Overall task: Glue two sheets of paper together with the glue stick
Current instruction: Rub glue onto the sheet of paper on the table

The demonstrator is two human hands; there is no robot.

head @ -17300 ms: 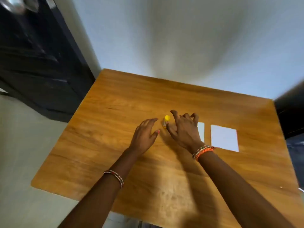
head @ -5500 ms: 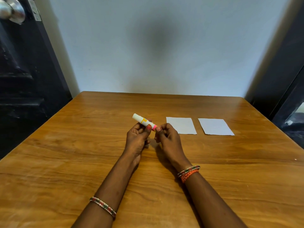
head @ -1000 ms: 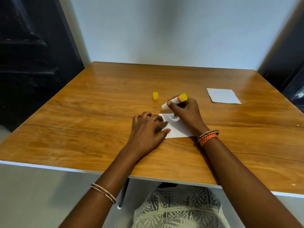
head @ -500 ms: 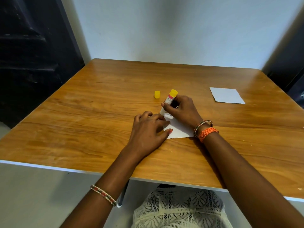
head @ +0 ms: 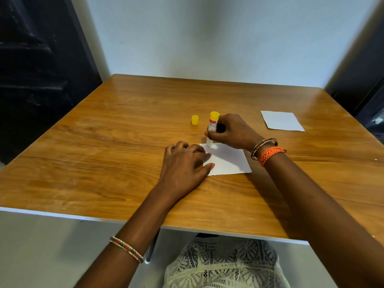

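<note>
The glue stick is held nearly upright in the right hand, whose fingers and thumb are curled round its barrel, with its lower end set on the far left corner of the near sheet and its yellow base pointing up and slightly away. The near sheet lies flat on the worktop and is pinned at its left edge by the left hand, whose fingers are spread and pressed down, holding nothing. The stick's long axis stands almost square to the paper, so the coming stroke is judged to run across the sheet toward the right and the near edge, away from the pinning fingers. The yellow cap stands on the worktop just beyond and to the left of the stick. The second sheet lies well apart at the far right, closer to the right hand than to the left, so it would most readily be fetched by that hand once the gluing is done.
</note>
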